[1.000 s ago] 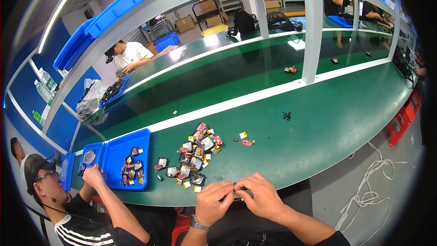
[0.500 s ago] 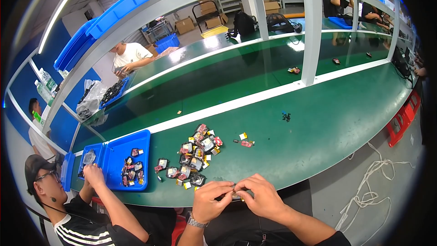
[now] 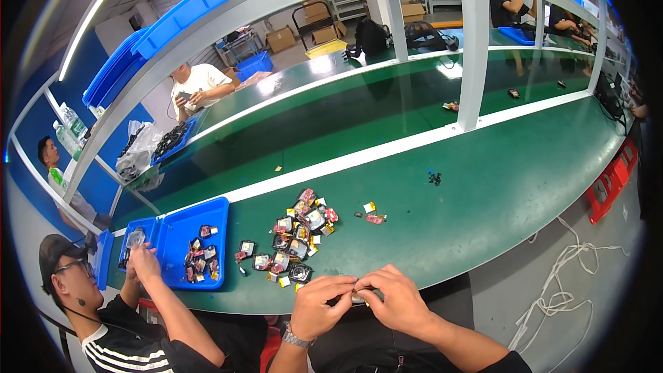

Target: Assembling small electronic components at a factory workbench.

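Observation:
At the table's near edge, my left hand [image 3: 322, 306] and my right hand [image 3: 395, 298] meet with fingertips pinched together. Between them is a small thing, mostly covered by the fingers; its kind cannot be made out. Just beyond my left hand lies a heap of small black-cased electronic units [image 3: 298, 231] with red circuit boards and white-and-yellow battery cells. One round-faced black unit [image 3: 300, 273] is the closest of them. Farther ahead, a loose red circuit board [image 3: 375, 219] lies near a small white-and-yellow cell [image 3: 369, 206].
On the left, a blue tray [image 3: 222, 235] holds several similar units; a co-worker [image 3: 148, 318] works beside it. Tiny dark parts [image 3: 434, 178] lie on the green table [image 3: 497, 186]. Behind a white rail runs a green belt [image 3: 345, 148]. A white upright [image 3: 472, 48] stands there.
Items on the belt have shifted slightly to the right. My hands stay pinched together with hardly any movement. Across the belt, the person in white has raised a dark object.

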Available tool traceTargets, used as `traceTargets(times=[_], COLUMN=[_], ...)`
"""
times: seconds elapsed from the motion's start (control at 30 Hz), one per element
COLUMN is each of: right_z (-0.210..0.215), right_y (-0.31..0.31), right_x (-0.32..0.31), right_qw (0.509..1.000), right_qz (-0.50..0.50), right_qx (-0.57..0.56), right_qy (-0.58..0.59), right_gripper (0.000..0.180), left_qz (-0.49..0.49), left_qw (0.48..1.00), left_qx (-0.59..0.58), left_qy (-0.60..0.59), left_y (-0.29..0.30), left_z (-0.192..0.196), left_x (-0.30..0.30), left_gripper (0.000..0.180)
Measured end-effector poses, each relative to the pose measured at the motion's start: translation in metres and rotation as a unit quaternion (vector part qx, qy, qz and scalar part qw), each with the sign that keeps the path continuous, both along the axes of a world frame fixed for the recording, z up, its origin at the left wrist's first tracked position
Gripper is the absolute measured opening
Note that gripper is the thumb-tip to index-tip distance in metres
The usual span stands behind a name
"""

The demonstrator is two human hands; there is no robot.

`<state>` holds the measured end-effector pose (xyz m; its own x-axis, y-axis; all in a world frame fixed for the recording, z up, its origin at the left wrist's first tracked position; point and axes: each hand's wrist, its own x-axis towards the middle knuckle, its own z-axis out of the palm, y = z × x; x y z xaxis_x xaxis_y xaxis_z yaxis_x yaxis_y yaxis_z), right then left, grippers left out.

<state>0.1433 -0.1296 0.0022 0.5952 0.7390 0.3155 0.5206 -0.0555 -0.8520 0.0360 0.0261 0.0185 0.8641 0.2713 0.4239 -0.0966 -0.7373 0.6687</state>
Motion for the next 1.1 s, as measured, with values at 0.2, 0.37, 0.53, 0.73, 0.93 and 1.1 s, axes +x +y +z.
traceTargets(times=[0.2,0.37,0.53,0.73,0.93,1.1], right_z=[0.002,0.002,0.004,0.004,0.002,0.003], right_y=[0.0,0.0,-0.002,-0.004,0.001,0.004], right_x=[0.0,-0.001,-0.001,0.002,0.009,0.007], right_qw=[1.0,1.0,1.0,1.0,1.0,1.0], right_qz=[-0.004,-0.005,0.003,0.005,0.008,0.018], right_qx=[0.0,-0.003,-0.007,-0.019,-0.024,-0.009], right_qy=[-0.002,0.002,0.009,0.014,0.014,0.006], right_gripper=[0.01,0.008,0.008,0.008,0.009,0.009], left_qz=[0.003,0.02,0.029,0.01,-0.065,0.027], left_qw=[1.0,0.999,0.996,0.989,0.975,0.958], left_qx=[-0.012,-0.044,-0.086,-0.134,-0.204,-0.285], left_qy=[0.013,0.023,0.024,0.06,0.057,-0.023], left_y=[-0.001,-0.001,-0.002,0.003,0.024,0.022], left_z=[-0.001,-0.004,-0.005,-0.005,-0.011,-0.018], left_x=[0.0,-0.001,-0.003,0.001,0.003,-0.008], left_gripper=[0.012,0.011,0.01,0.013,0.01,0.011])
